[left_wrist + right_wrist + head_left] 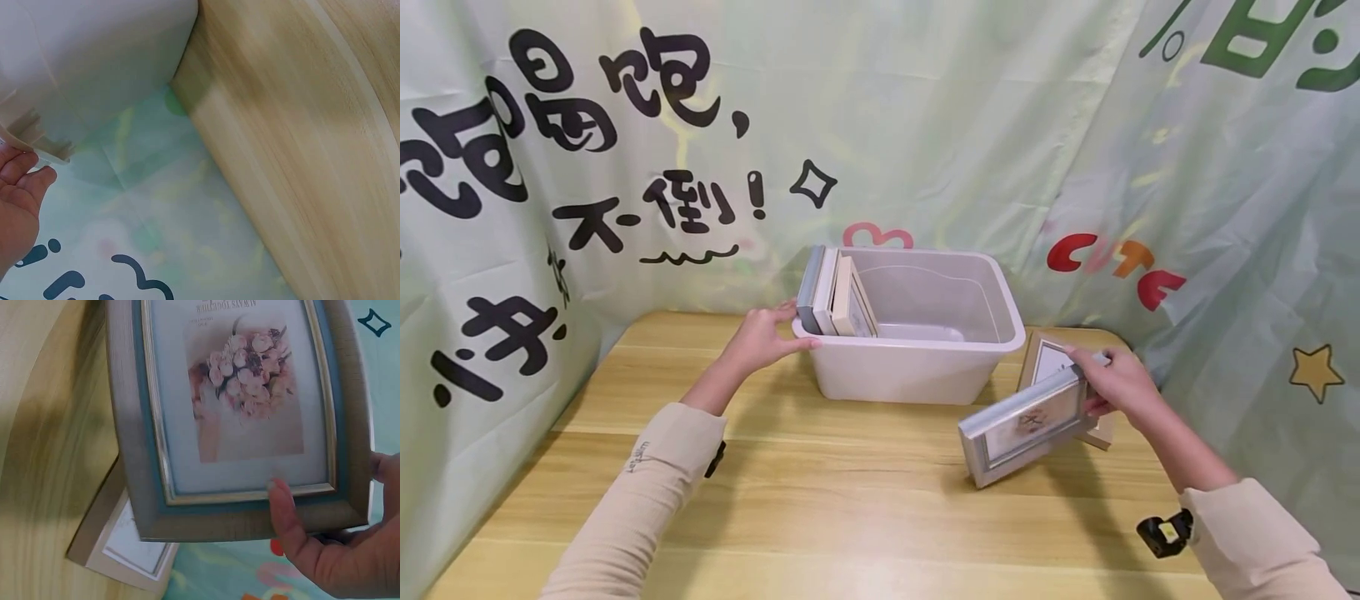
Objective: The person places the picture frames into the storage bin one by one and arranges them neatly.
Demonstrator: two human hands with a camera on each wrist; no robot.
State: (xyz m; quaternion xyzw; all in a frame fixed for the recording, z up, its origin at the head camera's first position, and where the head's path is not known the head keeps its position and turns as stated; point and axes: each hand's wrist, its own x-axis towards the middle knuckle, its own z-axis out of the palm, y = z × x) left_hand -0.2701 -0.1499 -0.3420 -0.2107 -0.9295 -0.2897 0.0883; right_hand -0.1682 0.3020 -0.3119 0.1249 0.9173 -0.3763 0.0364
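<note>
A light grey plastic storage bin (910, 372) stands at the back of the table. My left hand (762, 340) grips its rim at the left end; the left wrist view shows the fingers (17, 169) curled at the rim. Several picture frames (838, 293) stand on edge in the bin's left end. My right hand (1122, 385) holds a silver-grey picture frame (247, 478) by one end, thumb on its front, tilted above the table right of the bin. Inside it is a flower-bouquet print. Behind it, a beige picture frame (1103, 435) is partly hidden.
The wooden table (820, 500) ends close behind the bin. A printed fabric curtain (940, 125) surrounds the back and both sides. Each wrist wears a black device (1167, 533) near the sleeve.
</note>
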